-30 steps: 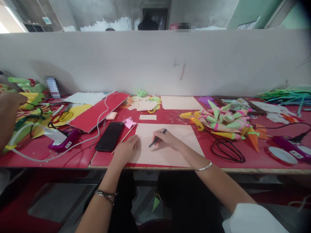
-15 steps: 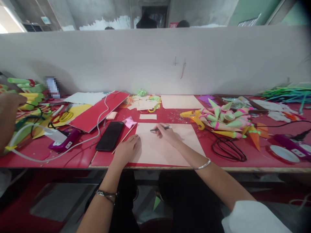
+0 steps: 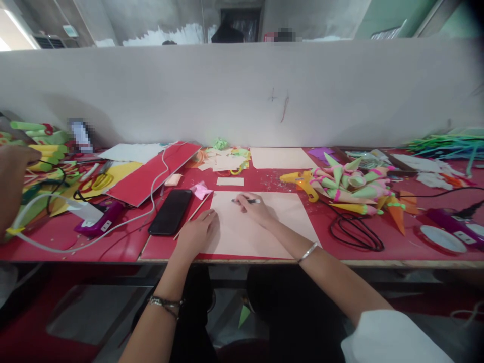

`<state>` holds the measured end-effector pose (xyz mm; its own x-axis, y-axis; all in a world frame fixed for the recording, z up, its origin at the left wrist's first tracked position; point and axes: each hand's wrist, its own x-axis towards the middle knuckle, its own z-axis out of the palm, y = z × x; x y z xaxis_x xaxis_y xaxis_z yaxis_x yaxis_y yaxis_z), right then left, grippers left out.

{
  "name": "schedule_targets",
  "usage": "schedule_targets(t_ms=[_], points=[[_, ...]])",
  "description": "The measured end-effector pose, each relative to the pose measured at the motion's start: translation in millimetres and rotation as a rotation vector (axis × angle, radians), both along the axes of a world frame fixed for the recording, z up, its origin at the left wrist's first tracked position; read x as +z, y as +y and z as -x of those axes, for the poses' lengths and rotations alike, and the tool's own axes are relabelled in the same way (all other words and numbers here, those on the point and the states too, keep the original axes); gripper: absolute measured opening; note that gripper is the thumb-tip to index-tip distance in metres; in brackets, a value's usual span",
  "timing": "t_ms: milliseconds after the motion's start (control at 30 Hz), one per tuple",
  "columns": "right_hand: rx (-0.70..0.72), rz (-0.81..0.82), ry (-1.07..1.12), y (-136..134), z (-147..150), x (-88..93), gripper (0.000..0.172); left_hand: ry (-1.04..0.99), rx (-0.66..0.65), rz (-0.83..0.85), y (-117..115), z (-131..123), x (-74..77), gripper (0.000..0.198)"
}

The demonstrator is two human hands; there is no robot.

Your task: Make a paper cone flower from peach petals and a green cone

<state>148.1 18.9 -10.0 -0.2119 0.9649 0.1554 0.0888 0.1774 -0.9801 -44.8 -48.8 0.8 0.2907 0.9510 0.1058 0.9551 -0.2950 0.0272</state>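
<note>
A large pale peach sheet of paper (image 3: 264, 232) lies at the front edge of the red table. My right hand (image 3: 254, 207) is closed around a dark pen (image 3: 252, 200), over the upper left part of this sheet. Flat on the sheet's left edge rests my left hand (image 3: 199, 229), its fingers stretched out and holding nothing. Beside it are a thin wooden stick (image 3: 193, 214) and a black phone (image 3: 171, 212). Beyond the sheet lie a small paper strip (image 3: 230, 181) and a crumpled pink paper (image 3: 200, 190).
Right of the sheet are a yellow glue gun (image 3: 298, 180), a bundle of paper cones (image 3: 351, 184) and a coiled black cable (image 3: 355, 234). On the left, a red board (image 3: 155, 174) and a purple power strip (image 3: 99, 218). Another person's arm (image 3: 11, 186) reaches in at far left.
My right hand has shifted slightly left over the sheet with the pen, and its forearm has moved left too. My left hand has stayed in place.
</note>
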Motion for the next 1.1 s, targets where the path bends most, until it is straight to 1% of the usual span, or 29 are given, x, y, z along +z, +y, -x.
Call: schedule_targets(t_ms=[67, 133, 200, 333, 400, 467, 633, 700, 733, 800, 900, 967, 1033, 1100], points=[[-0.085, -0.016, 0.013, 5, -6, -2.2, 0.029, 0.01, 0.006, 0.008, 0, 0, 0.8, 0.04], [-0.106, -0.016, 0.021, 5, -11, -1.4, 0.032, 0.009, 0.014, 0.016, -1, -1, 1.5, 0.04], [-0.054, -0.009, 0.014, 0, -13, 1.9, 0.035, -0.003, 0.019, 0.017, 0, -2, 1.7, 0.04], [0.145, -0.004, -0.038, -14, -6, 8.8, 0.033, -0.023, 0.014, 0.006, 0, -3, 1.1, 0.038], [0.174, -0.023, -0.058, -16, -1, 8.7, 0.031, -0.022, 0.012, 0.009, 0, -3, 0.8, 0.038], [0.128, -0.058, -0.069, -12, 2, 5.7, 0.029, -0.015, 0.013, 0.015, 0, -3, 0.9, 0.039], [-0.127, -0.133, -0.101, 7, -11, -5.2, 0.024, -0.007, 0.019, 0.012, -1, -3, 1.6, 0.038], [-0.187, -0.138, -0.107, 9, -17, -6.3, 0.025, -0.006, 0.027, 0.018, -1, -3, 1.8, 0.038], [-0.195, -0.139, -0.106, 8, -19, -5.7, 0.026, -0.004, 0.03, 0.019, -1, -3, 1.7, 0.038], [-0.157, -0.138, -0.102, 3, -18, -2.7, 0.027, -0.002, 0.03, 0.018, -1, -3, 1.4, 0.038], [-0.01, -0.14, -0.11, -8, -10, 3.3, 0.027, 0.015, 0.031, 0.008, -1, -3, 0.3, 0.039], [0.063, -0.15, -0.129, -12, -4, 5.7, 0.025, 0.032, 0.027, -0.004, -1, -3, -0.3, 0.04], [0.064, -0.166, -0.15, -11, -2, 5.6, 0.023, 0.041, 0.019, -0.012, -1, -3, -0.5, 0.041], [-0.002, -0.184, -0.172, -6, -4, 2.8, 0.022, 0.046, 0.018, -0.008, -1, -3, 0.1, 0.04]])
